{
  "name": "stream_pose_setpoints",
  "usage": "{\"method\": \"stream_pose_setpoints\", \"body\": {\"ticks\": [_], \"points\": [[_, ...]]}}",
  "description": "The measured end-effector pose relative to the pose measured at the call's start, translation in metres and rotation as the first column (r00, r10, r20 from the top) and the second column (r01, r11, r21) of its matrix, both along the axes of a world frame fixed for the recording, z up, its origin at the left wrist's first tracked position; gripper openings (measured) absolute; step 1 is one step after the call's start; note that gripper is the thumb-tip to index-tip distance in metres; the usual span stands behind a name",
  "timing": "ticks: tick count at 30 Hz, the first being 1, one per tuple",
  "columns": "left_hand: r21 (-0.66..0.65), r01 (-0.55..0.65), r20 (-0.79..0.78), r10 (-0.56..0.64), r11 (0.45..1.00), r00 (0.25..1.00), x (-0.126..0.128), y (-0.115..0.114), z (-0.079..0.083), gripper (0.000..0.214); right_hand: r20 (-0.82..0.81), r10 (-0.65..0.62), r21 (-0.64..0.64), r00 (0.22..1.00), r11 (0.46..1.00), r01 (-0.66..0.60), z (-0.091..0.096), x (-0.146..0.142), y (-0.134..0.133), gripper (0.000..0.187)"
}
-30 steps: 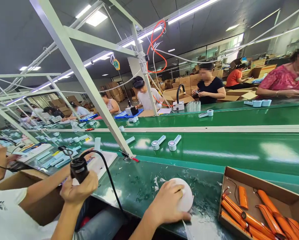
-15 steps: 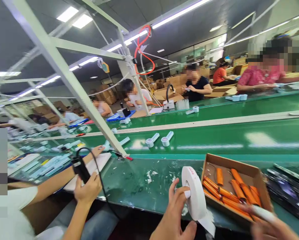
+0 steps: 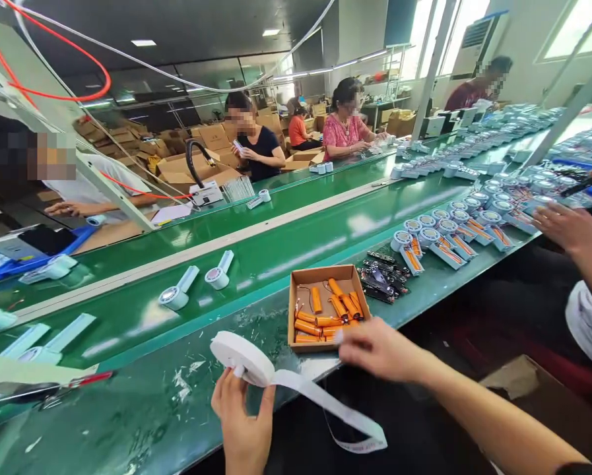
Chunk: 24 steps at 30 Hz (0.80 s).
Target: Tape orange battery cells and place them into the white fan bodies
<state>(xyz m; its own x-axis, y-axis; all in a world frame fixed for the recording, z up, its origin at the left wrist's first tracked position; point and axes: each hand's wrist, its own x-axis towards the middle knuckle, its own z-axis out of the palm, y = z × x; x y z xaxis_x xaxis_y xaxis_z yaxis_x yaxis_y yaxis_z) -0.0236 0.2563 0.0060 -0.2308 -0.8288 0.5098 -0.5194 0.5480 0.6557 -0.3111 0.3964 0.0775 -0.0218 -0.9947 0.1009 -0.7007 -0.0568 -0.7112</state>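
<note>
Left hand (image 3: 243,425) fingers clamped on white tape roll (image 3: 241,355) above green bench (image 3: 142,409) edge; loose strip (image 3: 325,402) droops; light, floppy, probably tacky; best held by roll rim; right hand (image 3: 379,349) curled beside battery box (image 3: 320,270), grip contents unclear.

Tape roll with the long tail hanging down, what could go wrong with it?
The loose strip from the tape roll in the left hand loops past the green bench edge, so it might stick to itself or snag. The right hand is at the cardboard box near that edge; a bump might spill the orange cells.
</note>
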Motion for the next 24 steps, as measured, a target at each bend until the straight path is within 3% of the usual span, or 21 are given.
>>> {"method": "stream_pose_setpoints", "body": {"ticks": [2, 4, 6, 8, 11, 13, 15, 16, 17, 18, 20, 24], "points": [[-0.114, 0.061, 0.102, -0.049, 0.992, 0.994, -0.006, 0.008, -0.001, 0.05, -0.253, -0.256, -0.036, 0.933, 0.966, 0.255, 0.011, -0.022, -0.035, 0.025], [-0.206, 0.14, 0.174, -0.105, 0.969, 0.979, -0.014, 0.014, 0.004, 0.044, -0.473, -0.343, 0.002, 0.811, 0.921, 0.39, 0.016, -0.038, -0.07, 0.027], [-0.252, 0.212, 0.221, -0.157, 0.944, 0.963, -0.021, 0.018, 0.011, 0.041, -0.553, -0.324, 0.075, 0.768, 0.899, 0.432, 0.015, -0.048, -0.098, 0.03], [-0.266, 0.272, 0.262, -0.202, 0.925, 0.944, -0.023, 0.021, 0.017, 0.04, -0.526, -0.305, 0.112, 0.794, 0.901, 0.42, 0.012, -0.053, -0.115, 0.029], [-0.273, 0.321, 0.32, -0.229, 0.907, 0.919, -0.017, 0.023, 0.021, 0.036, -0.461, -0.278, 0.123, 0.843, 0.921, 0.371, 0.01, -0.057, -0.118, 0.027], [-0.288, 0.335, 0.36, -0.223, 0.897, 0.906, -0.011, 0.025, 0.022, 0.034, -0.294, -0.279, 0.089, 0.914, 0.944, 0.317, 0.01, -0.054, -0.108, 0.027], [-0.306, 0.357, 0.413, -0.215, 0.883, 0.885, -0.007, 0.027, 0.026, 0.032, 0.151, -0.218, 0.002, 0.964, 0.975, 0.221, 0.009, -0.045, -0.092, 0.03], [-0.314, 0.368, 0.436, -0.211, 0.875, 0.875, -0.007, 0.028, 0.029, 0.032, 0.412, -0.135, -0.059, 0.901, 0.983, 0.175, 0.008, -0.038, -0.084, 0.033], [-0.32, 0.376, 0.457, -0.207, 0.87, 0.865, -0.007, 0.029, 0.033, 0.031, 0.618, -0.043, -0.118, 0.785, 0.982, 0.146, 0.007, -0.029, -0.075, 0.036], [-0.326, 0.383, 0.471, -0.203, 0.864, 0.859, -0.007, 0.03, 0.038, 0.031, 0.738, 0.027, -0.156, 0.674, 0.979, 0.131, 0.006, -0.02, -0.066, 0.04], [-0.338, 0.393, 0.487, -0.198, 0.855, 0.851, -0.011, 0.032, 0.046, 0.03, 0.791, 0.061, -0.166, 0.609, 0.979, 0.118, 0.006, -0.002, -0.051, 0.043], [-0.342, 0.426, 0.536, -0.198, 0.838, 0.821, -0.017, 0.033, 0.056, 0.031, 0.712, -0.019, -0.135, 0.702, 0.977, 0.164, 0.012, 0.018, -0.036, 0.041]]}}
